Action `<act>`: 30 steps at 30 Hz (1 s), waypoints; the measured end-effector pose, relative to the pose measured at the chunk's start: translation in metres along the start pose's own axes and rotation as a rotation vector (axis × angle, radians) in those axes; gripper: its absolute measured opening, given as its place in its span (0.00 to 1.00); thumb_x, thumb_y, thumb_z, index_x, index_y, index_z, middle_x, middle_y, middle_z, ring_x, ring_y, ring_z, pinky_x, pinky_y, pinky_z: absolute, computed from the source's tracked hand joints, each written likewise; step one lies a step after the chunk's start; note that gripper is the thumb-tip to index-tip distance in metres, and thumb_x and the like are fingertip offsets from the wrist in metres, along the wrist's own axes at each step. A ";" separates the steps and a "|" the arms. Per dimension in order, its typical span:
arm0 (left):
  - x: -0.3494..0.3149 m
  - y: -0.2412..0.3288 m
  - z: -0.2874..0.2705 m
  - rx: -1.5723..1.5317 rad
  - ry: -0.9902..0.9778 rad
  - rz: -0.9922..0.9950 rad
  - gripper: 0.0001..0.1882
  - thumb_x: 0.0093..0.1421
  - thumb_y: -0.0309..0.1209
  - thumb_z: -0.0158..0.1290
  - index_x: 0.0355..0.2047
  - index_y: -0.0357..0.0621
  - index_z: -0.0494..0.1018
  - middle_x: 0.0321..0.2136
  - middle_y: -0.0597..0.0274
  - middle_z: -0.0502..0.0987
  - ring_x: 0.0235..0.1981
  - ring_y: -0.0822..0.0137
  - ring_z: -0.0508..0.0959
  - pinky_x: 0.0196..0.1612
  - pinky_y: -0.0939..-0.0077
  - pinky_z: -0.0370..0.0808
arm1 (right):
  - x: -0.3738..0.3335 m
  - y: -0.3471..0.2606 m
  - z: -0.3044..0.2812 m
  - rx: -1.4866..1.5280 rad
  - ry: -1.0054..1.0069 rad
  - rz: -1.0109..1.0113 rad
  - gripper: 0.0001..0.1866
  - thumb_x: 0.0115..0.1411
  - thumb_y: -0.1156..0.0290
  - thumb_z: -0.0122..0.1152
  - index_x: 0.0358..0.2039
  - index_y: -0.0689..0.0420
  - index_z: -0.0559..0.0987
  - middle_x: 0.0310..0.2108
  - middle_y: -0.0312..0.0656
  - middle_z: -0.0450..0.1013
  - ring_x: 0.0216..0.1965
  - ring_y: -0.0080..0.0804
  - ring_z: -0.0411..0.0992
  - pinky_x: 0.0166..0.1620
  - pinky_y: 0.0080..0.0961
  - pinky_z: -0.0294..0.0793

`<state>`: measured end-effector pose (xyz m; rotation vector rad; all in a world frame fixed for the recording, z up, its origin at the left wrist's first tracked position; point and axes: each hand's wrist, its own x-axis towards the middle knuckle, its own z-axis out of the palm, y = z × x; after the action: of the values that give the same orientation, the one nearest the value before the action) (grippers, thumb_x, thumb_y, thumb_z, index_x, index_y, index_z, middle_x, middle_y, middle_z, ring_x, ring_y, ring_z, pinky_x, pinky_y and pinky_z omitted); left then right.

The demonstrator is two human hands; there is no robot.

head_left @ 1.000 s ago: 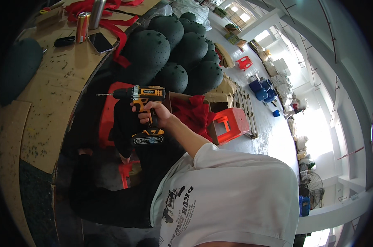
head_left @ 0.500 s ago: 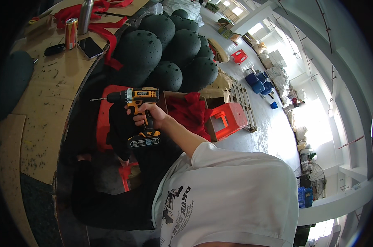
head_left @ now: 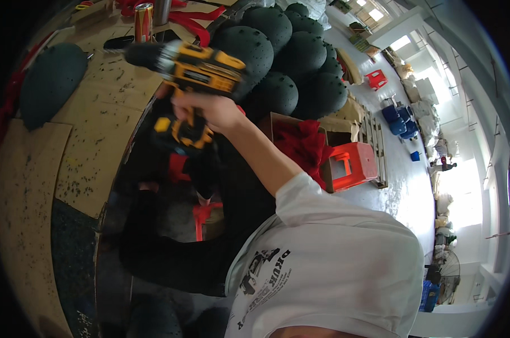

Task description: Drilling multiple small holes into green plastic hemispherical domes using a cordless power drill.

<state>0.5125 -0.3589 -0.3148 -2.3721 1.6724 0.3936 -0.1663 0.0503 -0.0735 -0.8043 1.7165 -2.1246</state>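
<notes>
My right hand (head_left: 212,110) is closed round the handle of an orange-and-black cordless drill (head_left: 207,70). Motion blurs the drill, and its chuck points left over the cardboard-covered table (head_left: 105,121). On the table's left part lies a dark green rounded piece (head_left: 55,81). Beyond the drill, a pile of dark green rounded pieces with small knobs (head_left: 277,93) rises beside the table. My left hand is out of the picture.
Near the table's far end stand a drink can (head_left: 144,22), a metal bottle (head_left: 162,11) and a black case (head_left: 118,43). A box of red cloth (head_left: 303,143) and a red stool (head_left: 353,166) are right of my arm. My legs (head_left: 176,259) extend under the table edge.
My right hand has lifted the drill up and toward the table; it looks larger and blurred now. The whole view has shifted, with the scene further right and slightly higher.
</notes>
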 end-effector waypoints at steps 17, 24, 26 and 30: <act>-0.112 0.084 0.015 0.540 0.359 -0.087 0.09 0.71 0.28 0.44 0.46 0.38 0.71 0.43 0.51 0.77 0.47 0.59 0.79 0.61 0.61 0.73 | 0.155 0.085 0.030 -0.114 0.140 -0.064 0.23 0.53 0.81 0.63 0.51 0.59 0.75 0.34 0.43 0.78 0.22 0.33 0.78 0.24 0.31 0.80; -0.216 0.185 -0.018 0.795 0.630 -0.096 0.07 0.71 0.27 0.44 0.43 0.39 0.71 0.41 0.54 0.77 0.45 0.62 0.79 0.61 0.63 0.73 | 0.163 0.104 0.048 -0.223 0.241 -0.162 0.16 0.52 0.82 0.57 0.43 0.59 0.77 0.29 0.44 0.79 0.29 0.33 0.81 0.32 0.32 0.83; -0.254 0.231 -0.027 0.837 0.727 -0.062 0.06 0.71 0.27 0.44 0.42 0.40 0.71 0.41 0.55 0.77 0.44 0.63 0.79 0.61 0.64 0.73 | 0.172 0.119 0.044 -0.229 0.274 -0.042 0.17 0.51 0.81 0.60 0.44 0.59 0.76 0.28 0.44 0.79 0.30 0.34 0.81 0.33 0.33 0.83; -0.349 0.294 -0.042 0.911 0.931 0.015 0.06 0.70 0.26 0.44 0.40 0.40 0.71 0.39 0.57 0.77 0.43 0.65 0.80 0.61 0.65 0.74 | 0.190 0.117 0.012 -0.504 0.359 -0.532 0.15 0.50 0.73 0.65 0.40 0.53 0.79 0.35 0.38 0.79 0.39 0.31 0.78 0.45 0.30 0.78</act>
<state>0.1276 -0.1609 -0.1641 -1.8362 1.5835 -1.3647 -0.3248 -0.0926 -0.1395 -1.1771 2.5225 -2.2882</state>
